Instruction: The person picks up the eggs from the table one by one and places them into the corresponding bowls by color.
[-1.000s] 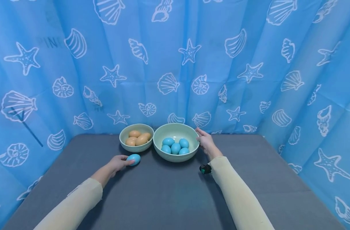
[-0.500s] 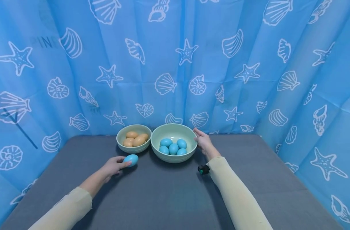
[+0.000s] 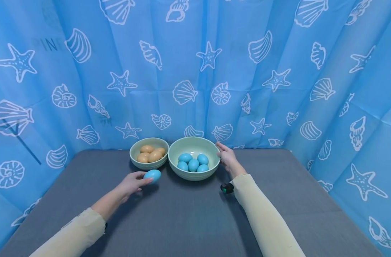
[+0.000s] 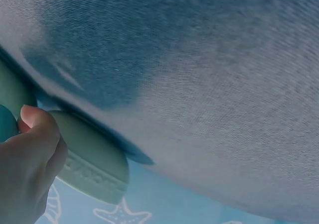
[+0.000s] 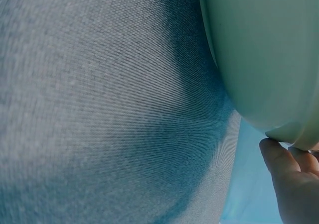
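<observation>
In the head view, my left hand (image 3: 132, 184) pinches a blue egg (image 3: 152, 175) between thumb and fingers, just above the table and in front of the smaller green bowl (image 3: 149, 165). That bowl holds several brown eggs (image 3: 155, 156). Beside it stands the larger green bowl (image 3: 193, 176), with several blue eggs (image 3: 193, 165) lying at its bottom. My right hand (image 3: 228, 159) holds the larger bowl by its right rim. Only an edge of the held egg (image 4: 6, 123) enters the left wrist view. In the right wrist view, fingertips (image 5: 273, 149) touch the bowl's outer wall (image 5: 269, 50).
Grey cloth covers the table (image 3: 189, 221). Behind it hangs a blue curtain (image 3: 195, 71) printed with white shells and starfish. A small black device (image 3: 226, 188) sits at the right wrist, by the sleeve. Both bowls stand near the table's back edge.
My left hand has raised the blue egg slightly and, over the last half second, carried it a little right toward the larger bowl. The right hand and both bowls keep their places.
</observation>
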`<state>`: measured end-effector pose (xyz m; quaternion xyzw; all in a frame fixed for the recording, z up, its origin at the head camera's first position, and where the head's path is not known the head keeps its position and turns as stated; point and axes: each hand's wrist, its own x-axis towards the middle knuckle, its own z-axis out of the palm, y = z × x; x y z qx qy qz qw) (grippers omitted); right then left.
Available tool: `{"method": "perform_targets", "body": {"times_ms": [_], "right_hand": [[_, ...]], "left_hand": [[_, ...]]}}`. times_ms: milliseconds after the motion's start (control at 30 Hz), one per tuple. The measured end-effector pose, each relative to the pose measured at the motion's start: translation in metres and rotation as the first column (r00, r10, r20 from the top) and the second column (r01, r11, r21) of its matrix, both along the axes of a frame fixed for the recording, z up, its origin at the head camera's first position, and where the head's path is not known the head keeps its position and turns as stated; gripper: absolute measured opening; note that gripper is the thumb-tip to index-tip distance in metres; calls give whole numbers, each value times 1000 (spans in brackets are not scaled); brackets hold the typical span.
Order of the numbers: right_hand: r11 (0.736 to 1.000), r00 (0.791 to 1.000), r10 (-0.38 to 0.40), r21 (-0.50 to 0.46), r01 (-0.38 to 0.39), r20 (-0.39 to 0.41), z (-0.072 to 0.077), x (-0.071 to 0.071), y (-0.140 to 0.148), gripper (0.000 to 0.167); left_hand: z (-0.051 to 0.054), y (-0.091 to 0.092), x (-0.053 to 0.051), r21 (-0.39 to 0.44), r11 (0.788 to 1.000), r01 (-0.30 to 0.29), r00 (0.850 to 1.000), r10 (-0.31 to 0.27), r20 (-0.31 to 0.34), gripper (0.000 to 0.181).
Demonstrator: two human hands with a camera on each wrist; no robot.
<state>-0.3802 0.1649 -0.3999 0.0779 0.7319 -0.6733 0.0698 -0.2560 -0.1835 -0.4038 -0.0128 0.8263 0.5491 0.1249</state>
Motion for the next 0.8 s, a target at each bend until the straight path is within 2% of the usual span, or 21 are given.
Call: {"method": "perform_targets", "body": {"times_ms": [800], "right_hand": [[1000,1000,2,0,-2,-4,-1,1,-1,54]], "left_hand": [[13,28,0,22,999,32,999,-31,-10,58]]}}
